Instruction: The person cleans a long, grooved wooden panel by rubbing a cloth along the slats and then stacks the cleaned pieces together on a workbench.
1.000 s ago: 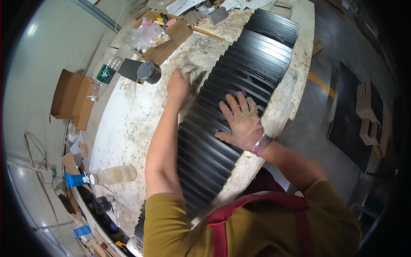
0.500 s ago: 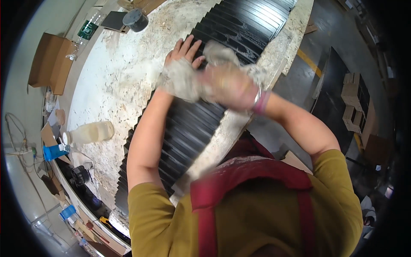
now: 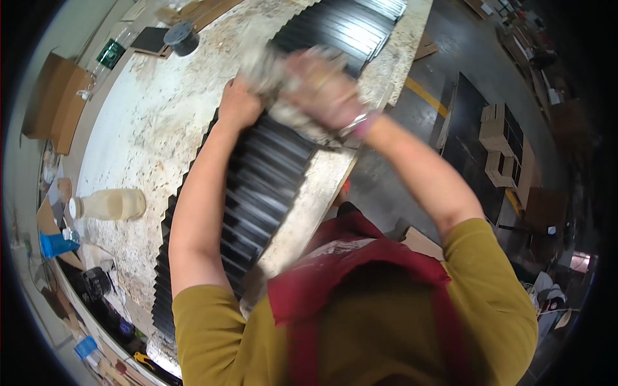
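Observation:
A long row of black strips, lying side by side with stepped ends, runs diagonally across the worktable. My right hand, smeared by motion and apparently gloved, has a pale, dirty rag bunched under and around it. It presses the rag over the middle of the row. Beside it, at the left edge of the strips, is my bare left hand. Its fingers are mostly hidden by the rag and the blur. Farther up, the strips look wet and shiny.
The worktable is white and stained. On its left stand a cloudy bottle and an open cardboard box; a dark tub sits at the far side. Cardboard pieces lie on a black panel at right.
My left hand has drawn nearer along the strips; its spread fingers no longer show. The right hand and rag have swept up and left. The whole view has shifted slightly.

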Demonstrator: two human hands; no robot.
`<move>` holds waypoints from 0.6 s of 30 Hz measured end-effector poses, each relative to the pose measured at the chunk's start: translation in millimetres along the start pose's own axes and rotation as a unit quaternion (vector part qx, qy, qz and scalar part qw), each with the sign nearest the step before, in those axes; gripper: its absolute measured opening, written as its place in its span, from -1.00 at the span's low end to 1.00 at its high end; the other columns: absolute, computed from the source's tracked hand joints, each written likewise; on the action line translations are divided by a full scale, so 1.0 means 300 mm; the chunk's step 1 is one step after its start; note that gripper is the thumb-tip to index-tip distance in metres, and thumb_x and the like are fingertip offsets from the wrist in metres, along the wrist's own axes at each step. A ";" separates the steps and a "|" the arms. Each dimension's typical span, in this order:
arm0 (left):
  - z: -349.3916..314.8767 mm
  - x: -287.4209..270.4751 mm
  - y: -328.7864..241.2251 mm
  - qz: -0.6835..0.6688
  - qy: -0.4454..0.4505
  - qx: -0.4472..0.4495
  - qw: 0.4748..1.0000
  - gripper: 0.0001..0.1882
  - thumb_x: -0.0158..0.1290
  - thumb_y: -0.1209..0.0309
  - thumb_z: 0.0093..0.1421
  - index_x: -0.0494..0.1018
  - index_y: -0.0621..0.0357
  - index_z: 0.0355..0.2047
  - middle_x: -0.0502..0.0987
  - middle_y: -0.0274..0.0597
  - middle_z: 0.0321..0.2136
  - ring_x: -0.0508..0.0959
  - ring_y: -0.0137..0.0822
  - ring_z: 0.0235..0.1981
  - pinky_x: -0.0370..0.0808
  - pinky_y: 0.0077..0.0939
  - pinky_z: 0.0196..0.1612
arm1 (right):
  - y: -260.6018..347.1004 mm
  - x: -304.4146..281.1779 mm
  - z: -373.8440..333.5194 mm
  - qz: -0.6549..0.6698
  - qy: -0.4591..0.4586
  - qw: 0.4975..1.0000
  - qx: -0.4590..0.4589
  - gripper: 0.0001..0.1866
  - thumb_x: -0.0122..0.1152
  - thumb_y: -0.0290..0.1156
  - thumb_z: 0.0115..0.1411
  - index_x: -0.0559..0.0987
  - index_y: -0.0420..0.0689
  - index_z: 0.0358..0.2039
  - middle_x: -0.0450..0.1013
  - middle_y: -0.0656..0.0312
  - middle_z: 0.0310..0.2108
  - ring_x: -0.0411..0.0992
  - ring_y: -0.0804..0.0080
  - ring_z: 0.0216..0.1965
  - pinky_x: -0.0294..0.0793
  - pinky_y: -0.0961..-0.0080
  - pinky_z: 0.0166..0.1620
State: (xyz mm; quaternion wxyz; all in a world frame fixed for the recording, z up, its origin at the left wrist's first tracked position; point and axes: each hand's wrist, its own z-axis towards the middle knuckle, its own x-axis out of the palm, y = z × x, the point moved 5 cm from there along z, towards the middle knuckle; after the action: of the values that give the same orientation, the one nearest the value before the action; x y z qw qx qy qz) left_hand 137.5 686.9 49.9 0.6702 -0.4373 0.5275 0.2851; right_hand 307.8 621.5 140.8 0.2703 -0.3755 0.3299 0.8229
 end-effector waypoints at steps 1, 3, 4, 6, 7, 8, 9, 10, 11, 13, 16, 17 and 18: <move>-0.037 -0.020 0.026 -0.007 -0.188 0.162 0.969 -0.34 0.00 -0.06 0.19 0.24 -0.20 0.27 0.18 -0.14 0.32 0.19 -0.02 0.31 0.26 -0.26 0.26 | 0.012 0.070 -0.039 -0.007 0.035 0.999 -0.011 -0.50 0.22 -0.31 0.13 0.44 -0.06 0.11 0.41 0.03 -0.03 0.40 0.09 -0.01 0.38 0.22 0.07; -0.008 -0.010 -0.013 0.064 -0.083 0.033 0.994 -0.35 -0.05 -0.06 0.24 0.21 -0.16 0.29 0.12 -0.24 0.35 0.14 -0.04 0.34 0.22 -0.08 0.27 | 0.019 0.083 -0.131 -0.021 0.080 0.996 -0.015 -0.40 0.26 -0.42 0.04 0.42 0.00 0.15 0.40 0.04 -0.05 0.37 0.06 0.03 0.38 0.21 0.07; 0.001 0.003 -0.002 0.043 -0.059 -0.011 0.997 -0.35 -0.07 -0.06 0.26 0.20 -0.14 0.30 0.10 -0.27 0.36 0.12 -0.05 0.35 0.20 0.00 0.27 | 0.010 0.031 -0.184 -0.028 0.089 0.995 -0.023 -0.38 0.27 -0.47 0.00 0.43 0.02 0.15 0.39 0.05 -0.07 0.36 0.05 0.03 0.38 0.22 0.07; -0.013 -0.001 -0.006 0.053 -0.075 0.002 0.996 -0.38 -0.10 -0.05 0.29 0.20 -0.12 0.29 0.09 -0.30 0.36 0.10 -0.06 0.36 0.16 0.14 0.26 | -0.055 -0.037 -0.310 0.037 0.147 0.988 0.018 -0.41 0.27 -0.50 0.03 0.45 0.05 0.14 0.42 0.08 -0.12 0.41 0.11 -0.01 0.42 0.28 0.04; -0.011 -0.019 -0.030 0.068 -0.068 0.003 0.995 -0.39 -0.09 -0.03 0.29 0.20 -0.13 0.29 0.10 -0.30 0.36 0.11 -0.05 0.36 0.16 0.15 0.26 | -0.097 -0.089 -0.347 0.082 0.165 0.982 0.047 -0.43 0.26 -0.49 0.06 0.45 0.04 0.14 0.43 0.10 -0.15 0.43 0.13 -0.05 0.44 0.33 0.01; 0.005 -0.032 -0.047 0.084 -0.062 0.001 0.995 -0.39 -0.07 -0.01 0.29 0.20 -0.14 0.29 0.10 -0.29 0.36 0.12 -0.03 0.35 0.16 0.16 0.26 | -0.141 -0.135 -0.359 0.127 0.183 0.972 0.074 -0.46 0.26 -0.49 0.09 0.46 0.03 0.14 0.44 0.12 -0.18 0.46 0.16 -0.08 0.46 0.38 -0.02; 0.019 -0.048 -0.060 0.092 -0.083 0.017 0.992 -0.39 -0.05 0.00 0.28 0.21 -0.08 0.28 0.09 -0.26 0.36 0.13 -0.02 0.34 0.16 0.14 0.26 | -0.208 -0.177 -0.333 0.120 0.148 0.976 0.106 -0.51 0.23 -0.45 0.12 0.49 0.03 0.11 0.44 0.12 -0.18 0.46 0.21 -0.10 0.46 0.39 -0.01; 0.041 -0.057 -0.068 0.075 -0.115 0.023 0.990 -0.39 -0.06 -0.01 0.29 0.22 -0.08 0.28 0.11 -0.26 0.35 0.13 -0.04 0.34 0.16 0.14 0.26 | -0.272 -0.203 -0.295 0.116 0.117 0.976 0.142 -0.57 0.21 -0.41 0.16 0.52 0.02 0.08 0.43 0.13 -0.17 0.46 0.26 -0.12 0.46 0.41 0.01; 0.072 -0.061 -0.066 0.058 -0.145 0.026 0.987 -0.40 -0.07 -0.01 0.29 0.22 -0.07 0.27 0.12 -0.25 0.35 0.14 -0.05 0.34 0.16 0.14 0.26 | -0.237 -0.256 -0.170 0.119 0.091 0.976 0.158 -0.60 0.17 -0.41 0.20 0.51 0.00 0.08 0.43 0.10 -0.16 0.46 0.25 -0.11 0.46 0.41 -0.01; 0.166 -0.059 -0.129 0.040 -0.178 0.037 0.983 -0.44 -0.08 0.07 0.31 0.21 -0.08 0.28 0.17 -0.24 0.32 0.13 -0.06 0.34 0.14 0.14 0.26 | -0.298 -0.235 -0.022 0.060 -0.013 0.997 0.039 -0.61 0.12 -0.38 0.22 0.48 -0.01 0.09 0.43 0.10 -0.18 0.47 0.22 -0.14 0.48 0.41 -0.10; 0.204 0.096 -0.068 0.191 -0.011 0.067 0.979 -0.40 -0.17 0.16 0.28 0.11 -0.12 0.34 0.06 -0.32 0.38 0.07 -0.10 0.38 0.03 0.13 0.32 | -0.313 -0.021 -0.007 -0.080 0.139 0.987 -0.005 -0.65 0.09 -0.39 0.20 0.51 0.09 0.02 0.41 0.10 -0.27 0.46 0.17 -0.23 0.49 0.29 -0.23; 0.213 0.060 -0.103 0.154 -0.023 0.047 0.987 -0.39 -0.19 0.12 0.29 0.10 -0.13 0.35 0.01 -0.34 0.40 0.06 -0.11 0.38 0.02 0.12 0.33 | -0.311 -0.032 -0.059 -0.109 0.062 0.991 -0.044 -0.67 0.10 -0.40 0.15 0.54 0.16 -0.05 0.41 0.13 -0.35 0.46 0.17 -0.32 0.48 0.19 -0.31; 0.221 0.020 -0.137 0.116 -0.033 0.027 0.992 -0.37 -0.21 0.09 0.29 0.09 -0.13 0.35 -0.03 -0.36 0.41 0.06 -0.12 0.39 0.00 0.11 0.34 | -0.341 -0.067 -0.121 -0.074 0.043 0.995 -0.046 -0.65 0.13 -0.39 0.10 0.55 0.18 -0.07 0.37 0.17 -0.43 0.45 0.16 -0.35 0.47 0.18 -0.33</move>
State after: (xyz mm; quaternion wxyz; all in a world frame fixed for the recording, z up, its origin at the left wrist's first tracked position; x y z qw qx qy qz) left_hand 204.2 726.7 59.9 0.6614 -0.3449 0.5596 0.3610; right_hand 406.2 655.5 103.8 0.2981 -0.4462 0.2742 0.7981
